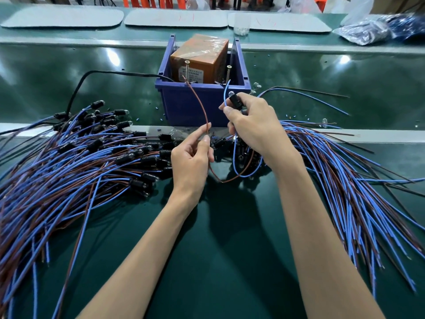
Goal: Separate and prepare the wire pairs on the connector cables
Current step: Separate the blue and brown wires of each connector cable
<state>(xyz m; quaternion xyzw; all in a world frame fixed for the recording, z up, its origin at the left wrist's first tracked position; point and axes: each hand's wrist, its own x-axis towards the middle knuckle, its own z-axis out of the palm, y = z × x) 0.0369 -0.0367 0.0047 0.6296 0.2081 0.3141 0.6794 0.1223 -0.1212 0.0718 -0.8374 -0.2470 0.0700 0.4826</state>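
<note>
Left hand (190,157) was seen pinching a brown wire (203,106) between thumb and first finger, just in front of a blue bin (184,104). From the pinch the wire was bent up and back, and its tip was near an orange-brown box (200,58) kept inside the bin. Right hand (250,125) was curled round a small black connector (235,100), and a blue wire (225,94) was seen at its fingertips with the end pointed up. Both wires were hung down in a loop between the two hands, over the green bench (218,249). A left pile of cables (69,162) and a right pile of cables (345,169) were spread on the bench — blue and brown wires, many with black ends. A black cord (78,88) was led to the bin from the left.
</note>
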